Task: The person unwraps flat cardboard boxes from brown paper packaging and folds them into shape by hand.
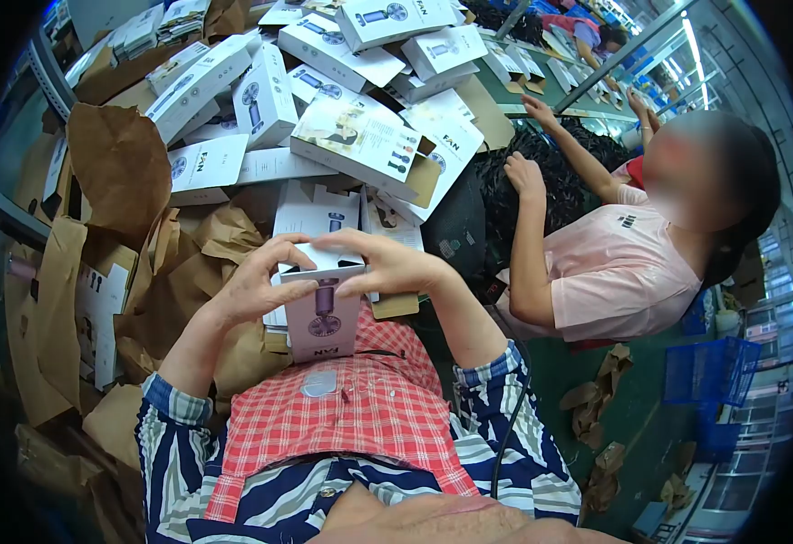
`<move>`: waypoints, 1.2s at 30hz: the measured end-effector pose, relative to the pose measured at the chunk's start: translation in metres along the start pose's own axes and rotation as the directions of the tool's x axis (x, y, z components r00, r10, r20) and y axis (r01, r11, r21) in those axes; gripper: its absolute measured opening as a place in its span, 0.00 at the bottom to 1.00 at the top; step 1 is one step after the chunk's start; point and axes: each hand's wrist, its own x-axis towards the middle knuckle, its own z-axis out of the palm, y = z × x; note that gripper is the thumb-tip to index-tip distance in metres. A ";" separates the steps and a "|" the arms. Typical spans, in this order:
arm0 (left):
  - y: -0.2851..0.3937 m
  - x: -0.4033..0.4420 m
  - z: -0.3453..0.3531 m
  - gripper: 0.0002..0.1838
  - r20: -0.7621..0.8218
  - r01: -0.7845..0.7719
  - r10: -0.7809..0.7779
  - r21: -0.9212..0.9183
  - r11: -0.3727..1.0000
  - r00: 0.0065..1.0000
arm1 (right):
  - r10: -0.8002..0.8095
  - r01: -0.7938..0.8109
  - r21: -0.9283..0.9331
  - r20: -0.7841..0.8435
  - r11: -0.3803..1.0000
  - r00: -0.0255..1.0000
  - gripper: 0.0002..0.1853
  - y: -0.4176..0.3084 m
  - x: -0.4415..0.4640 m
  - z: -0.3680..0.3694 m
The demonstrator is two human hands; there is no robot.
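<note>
A white fan box (322,317), printed with a purple handheld fan and the word FAN, stands between my hands against the red checked apron. My left hand (265,283) grips the upper left of this box, thumb on its printed face and fingers curled over the top. On the other side, my right hand (383,263) is closed round the top right edge, its thumb on the front and fingers over the top flap. Just beyond, another fan box (310,213) lies partly covered by my hands. The inside of the held box is hidden.
Many printed fan boxes (351,140) are heaped ahead. Crumpled brown paper (116,172) and cartons crowd the left. A co-worker in a pink shirt (628,254) sits at the right beside a pile of black items (532,190). Blue crates (709,372) stand farther right.
</note>
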 end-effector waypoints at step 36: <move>-0.018 0.023 -0.018 0.20 -0.500 0.035 -0.308 -0.482 0.876 0.809 | 0.278 0.243 0.461 -0.797 0.854 0.536 0.24 0.031 0.014 0.043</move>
